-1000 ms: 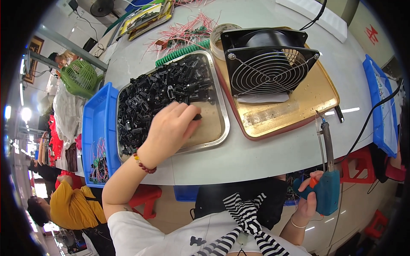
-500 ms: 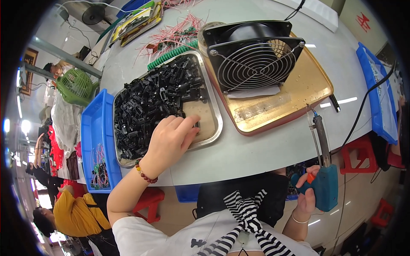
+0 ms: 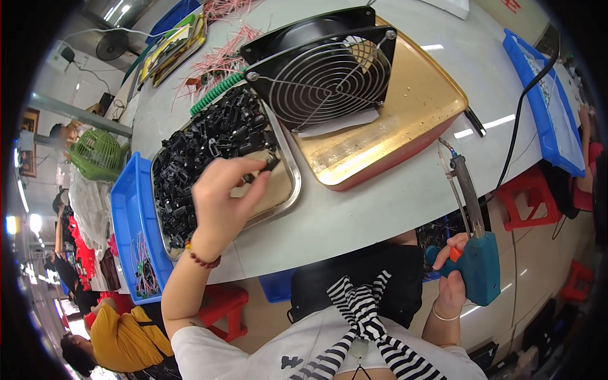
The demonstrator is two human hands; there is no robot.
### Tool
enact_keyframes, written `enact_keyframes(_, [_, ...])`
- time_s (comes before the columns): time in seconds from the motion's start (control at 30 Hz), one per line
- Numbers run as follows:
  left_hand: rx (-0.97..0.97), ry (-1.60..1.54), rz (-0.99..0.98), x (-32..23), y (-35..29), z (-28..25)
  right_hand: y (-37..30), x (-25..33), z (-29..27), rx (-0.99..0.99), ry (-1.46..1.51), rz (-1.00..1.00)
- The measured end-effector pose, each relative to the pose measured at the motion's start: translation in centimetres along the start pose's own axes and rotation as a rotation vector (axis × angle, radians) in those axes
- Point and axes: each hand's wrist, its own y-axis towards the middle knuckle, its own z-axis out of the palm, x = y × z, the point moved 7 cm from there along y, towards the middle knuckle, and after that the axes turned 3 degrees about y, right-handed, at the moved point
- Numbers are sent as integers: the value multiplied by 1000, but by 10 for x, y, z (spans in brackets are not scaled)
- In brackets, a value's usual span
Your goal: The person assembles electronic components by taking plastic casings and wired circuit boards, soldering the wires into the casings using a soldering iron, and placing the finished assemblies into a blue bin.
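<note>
My left hand [image 3: 218, 193] pinches a small black plastic part [image 3: 272, 162] between thumb and fingers, over the bare right side of a metal tray [image 3: 294, 180]. Many more such black parts [image 3: 212, 136] are heaped in that tray. In my right hand [image 3: 451, 285] is a teal soldering gun [image 3: 482, 269] with an orange trigger, held beyond the table's front edge. Its barrel points up, and the tip stands close to the front right side of a gold tin [image 3: 405, 149].
A black fan [image 3: 329, 92] with a wire guard stands on the gold tin. Blue bins [image 3: 130, 212] flank the table, the left one holding wired parts. Pink wires [image 3: 221, 54] lie behind the tray. A black cable [image 3: 520, 139] hangs at right, near a red stool [image 3: 527, 206].
My left hand has lifted a black part up from the tray's bare area. The whole view has shifted, so the table items appear further left. The right hand keeps its hold.
</note>
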Motion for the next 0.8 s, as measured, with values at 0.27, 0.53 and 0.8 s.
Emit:
enact_keyframes(0.27, [2,-81,332,-64,36,15,-1,0,-2,-34,8,27])
enact_keyframes(0.53, [78,-73,283,-59,35,27,0,-3,-7,-50,-16,86])
enact_keyframes(0.8, [54,-92,262,-53,35,24,7,-5,5,-10,3,36])
